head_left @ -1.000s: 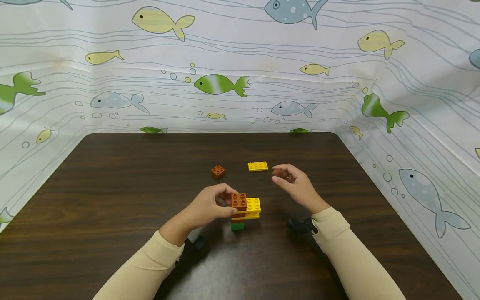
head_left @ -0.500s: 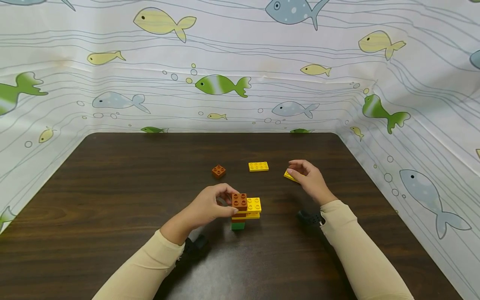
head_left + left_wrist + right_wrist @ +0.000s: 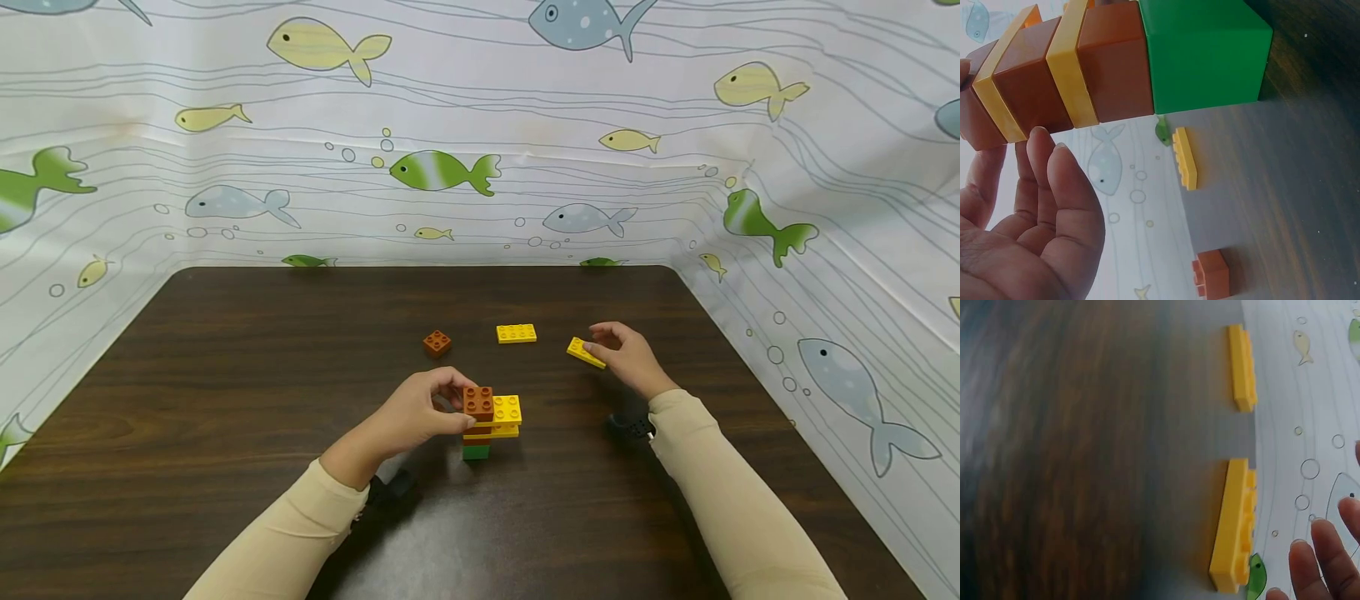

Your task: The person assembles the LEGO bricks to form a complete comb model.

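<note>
The left hand (image 3: 416,410) is gripping the tower (image 3: 477,403), which is standing on the table (image 3: 262,375) with green at the bottom, brown on top and yellow bits sticking out toward 3 o'clock. The right hand (image 3: 630,360) is reaching over the slanted yellow block (image 3: 581,351), at 2 o'clock from the tower; its fingers are staying loose and apart, and I cannot tell if the thumb is touching. The straight yellow block (image 3: 516,333) is lying at 1 o'clock, the brown block (image 3: 437,342) at 11 o'clock.
</note>
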A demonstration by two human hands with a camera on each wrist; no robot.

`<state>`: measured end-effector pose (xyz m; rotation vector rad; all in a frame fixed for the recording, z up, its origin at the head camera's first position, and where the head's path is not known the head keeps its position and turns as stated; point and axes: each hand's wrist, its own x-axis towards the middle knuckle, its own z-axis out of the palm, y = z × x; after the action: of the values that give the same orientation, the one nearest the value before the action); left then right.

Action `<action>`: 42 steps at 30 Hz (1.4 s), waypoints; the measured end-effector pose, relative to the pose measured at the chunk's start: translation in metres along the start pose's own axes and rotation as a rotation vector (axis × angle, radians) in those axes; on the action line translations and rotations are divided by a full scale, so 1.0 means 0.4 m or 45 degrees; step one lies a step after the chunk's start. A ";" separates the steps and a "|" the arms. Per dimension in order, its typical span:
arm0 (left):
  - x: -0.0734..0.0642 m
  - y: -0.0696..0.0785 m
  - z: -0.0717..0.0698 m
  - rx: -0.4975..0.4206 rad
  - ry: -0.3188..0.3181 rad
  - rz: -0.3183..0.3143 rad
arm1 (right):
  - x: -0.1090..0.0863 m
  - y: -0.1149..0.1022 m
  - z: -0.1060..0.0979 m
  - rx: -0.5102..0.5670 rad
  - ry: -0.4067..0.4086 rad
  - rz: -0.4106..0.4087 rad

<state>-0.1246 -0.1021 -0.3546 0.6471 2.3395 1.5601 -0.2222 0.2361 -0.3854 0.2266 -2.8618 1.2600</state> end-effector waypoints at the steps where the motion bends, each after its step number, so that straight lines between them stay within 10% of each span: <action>1: 0.000 0.001 0.000 0.000 0.000 0.000 | 0.002 0.003 -0.001 -0.020 -0.010 0.009; 42: -0.001 -0.002 0.002 0.001 0.004 0.012 | 0.059 0.041 -0.003 -0.423 -0.267 0.092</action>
<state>-0.1241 -0.1021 -0.3557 0.6570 2.3433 1.5651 -0.2479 0.2446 -0.3950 0.2656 -3.2252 0.7892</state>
